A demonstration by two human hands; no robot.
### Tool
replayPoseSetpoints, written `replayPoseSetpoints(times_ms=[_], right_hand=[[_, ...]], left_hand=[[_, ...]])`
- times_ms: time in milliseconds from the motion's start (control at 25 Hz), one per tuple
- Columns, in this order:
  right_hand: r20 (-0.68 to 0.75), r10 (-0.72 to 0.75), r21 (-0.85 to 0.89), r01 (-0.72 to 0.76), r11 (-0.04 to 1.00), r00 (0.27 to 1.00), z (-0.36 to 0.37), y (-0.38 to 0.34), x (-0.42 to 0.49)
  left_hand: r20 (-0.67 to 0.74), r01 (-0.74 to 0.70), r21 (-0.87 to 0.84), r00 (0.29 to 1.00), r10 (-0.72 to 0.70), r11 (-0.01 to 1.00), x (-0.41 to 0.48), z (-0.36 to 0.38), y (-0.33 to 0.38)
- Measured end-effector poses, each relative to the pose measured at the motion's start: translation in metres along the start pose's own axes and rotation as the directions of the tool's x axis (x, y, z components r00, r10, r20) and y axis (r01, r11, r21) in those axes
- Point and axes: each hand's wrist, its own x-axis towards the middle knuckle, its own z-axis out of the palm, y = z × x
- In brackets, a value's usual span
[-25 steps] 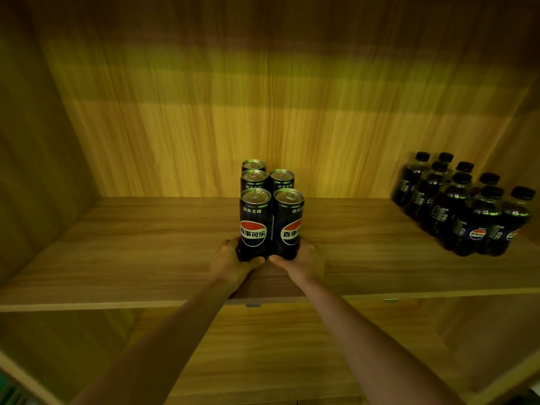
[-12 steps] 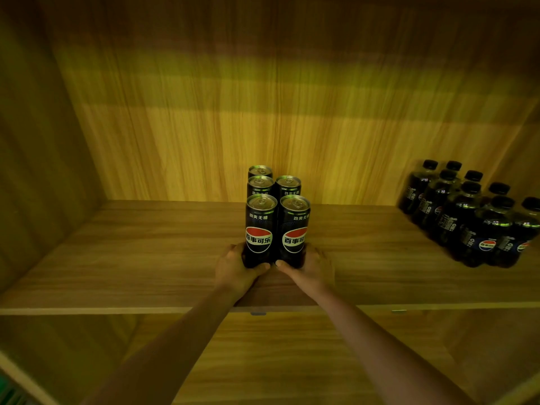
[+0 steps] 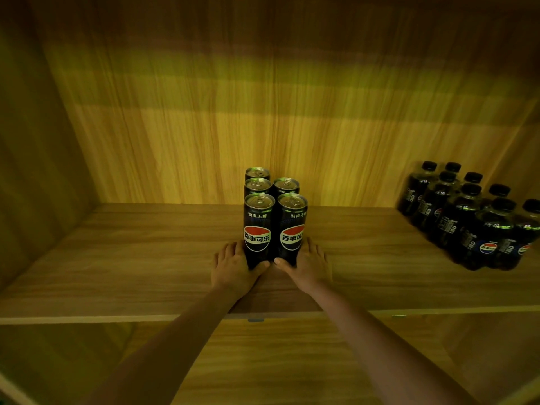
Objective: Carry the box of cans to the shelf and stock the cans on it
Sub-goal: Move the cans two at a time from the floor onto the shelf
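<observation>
- Compared with a second earlier, the two hands had loosened around the base of the cans [image 3: 270, 217]: the fingers that had curled tighter about the front pair now lay flatter and more spread, and the cans themselves stood in the same cluster on the shelf [image 3: 146, 258].
- The left hand [image 3: 233, 268] rested on the shelf board against the left front can [image 3: 258, 229], fingers spread along its side, thumb touching its foot.
- The right hand [image 3: 309, 266] mirrored it at the right front can [image 3: 292, 229], fingers spread, thumb pressed at the base; neither hand was clamped round a can.
- Five cans showed, all upright and touching: two in front, two behind, one more at the back left. Anything behind the right rear can was hidden, so I could not tell if there was a sixth.
- The rear cans showed only their lids and upper rims.
- The bottles [image 3: 467, 217] stood well apart at the right end of the shelf, blurred and dark; I counted about nine caps, with the rightmost bottle cut off by the frame edge.
- The box was nowhere in view.
</observation>
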Motion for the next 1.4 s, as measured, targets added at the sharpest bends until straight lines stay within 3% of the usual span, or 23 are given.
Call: replayPoseSetpoints(times_ms=[520,800,1120,1400], right_hand=[[0.093,0.038,0.075,-0.045,0.996,0.995,-0.004,0.008,0.003],[0.161,-0.011,-0.181,0.041,0.983,0.987,-0.054,0.013,-0.044],[0.150,-0.034,-0.216,0.066,0.974,0.988,-0.069,0.007,-0.098],[0.111,-0.130,-0.245,0.154,0.957,0.985,-0.043,0.031,-0.151]], left_hand=[[0.119,0.020,0.122,0.992,-0.035,0.992,0.006,-0.012,-0.007],[0.114,0.057,0.190,0.990,-0.079,0.980,-0.025,-0.047,-0.009],[0.141,-0.001,0.298,0.989,-0.043,0.955,-0.106,-0.078,-0.006],[-0.040,-0.008,0.299,0.999,0.021,0.954,-0.179,-0.046,-0.012]])
